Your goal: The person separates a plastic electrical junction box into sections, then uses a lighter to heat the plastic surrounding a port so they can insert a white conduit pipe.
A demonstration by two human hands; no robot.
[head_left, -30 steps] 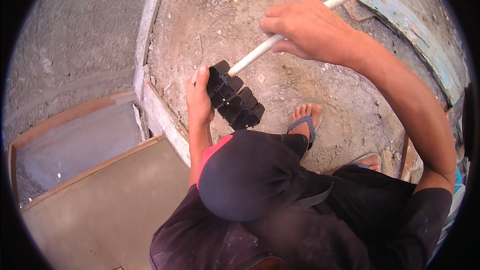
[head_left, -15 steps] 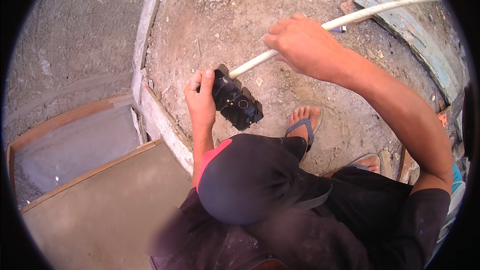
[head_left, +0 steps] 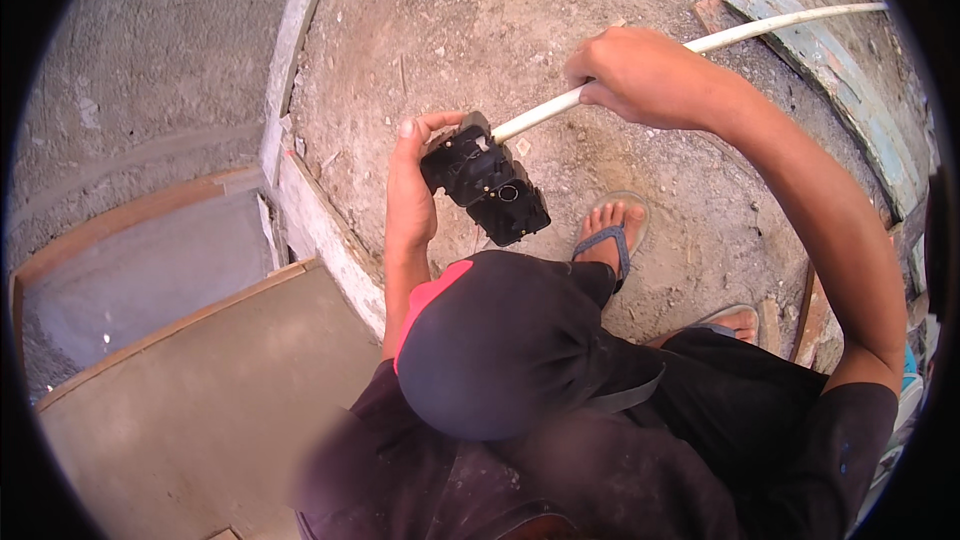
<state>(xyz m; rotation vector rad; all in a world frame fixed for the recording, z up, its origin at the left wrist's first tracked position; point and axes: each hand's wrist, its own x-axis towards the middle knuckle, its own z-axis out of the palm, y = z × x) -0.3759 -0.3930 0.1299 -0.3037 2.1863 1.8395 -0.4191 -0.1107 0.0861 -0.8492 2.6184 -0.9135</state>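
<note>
My left hand grips a black plastic box with round holes in its side, holding it up over the dirt ground. My right hand is closed around a long white pipe that runs off to the upper right. The pipe's near end meets the top of the black box. Whether it sits inside a hole I cannot tell. My black cap and dark shirt fill the lower middle.
My feet in sandals stand on the dirt. A concrete kerb and wood-framed grey slabs lie to the left. A weathered plank and wood scraps lie at the right.
The left hand turned the black box and brought it lower. The right hand drew the pipe so that its end now meets the box's top instead of passing behind it.
</note>
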